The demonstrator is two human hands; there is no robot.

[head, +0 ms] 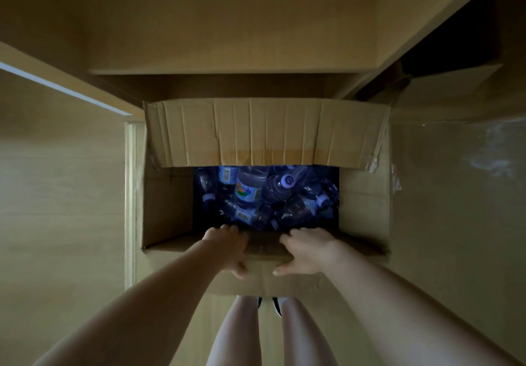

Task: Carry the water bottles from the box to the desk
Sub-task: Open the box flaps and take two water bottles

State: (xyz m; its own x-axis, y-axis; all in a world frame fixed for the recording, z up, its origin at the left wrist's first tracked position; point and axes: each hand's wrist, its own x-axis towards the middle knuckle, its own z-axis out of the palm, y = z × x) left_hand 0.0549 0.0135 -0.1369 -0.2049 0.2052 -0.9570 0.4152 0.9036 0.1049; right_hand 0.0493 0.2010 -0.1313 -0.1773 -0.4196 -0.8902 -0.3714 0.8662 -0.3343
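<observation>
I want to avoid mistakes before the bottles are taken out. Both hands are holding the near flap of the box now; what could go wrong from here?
1. The far flap hangs over part of the opening, so it may block the reach to the water bottles beneath it.
2. The bottles lie jumbled in a dark box; pulling one may shift the others.
3. The left hand and right hand both grip the near flap; once released, it may fold back over the opening.

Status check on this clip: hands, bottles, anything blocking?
Left hand and right hand both grip the box's near flap. Water bottles all in the box, none held. Far flap overhangs the opening.
</observation>
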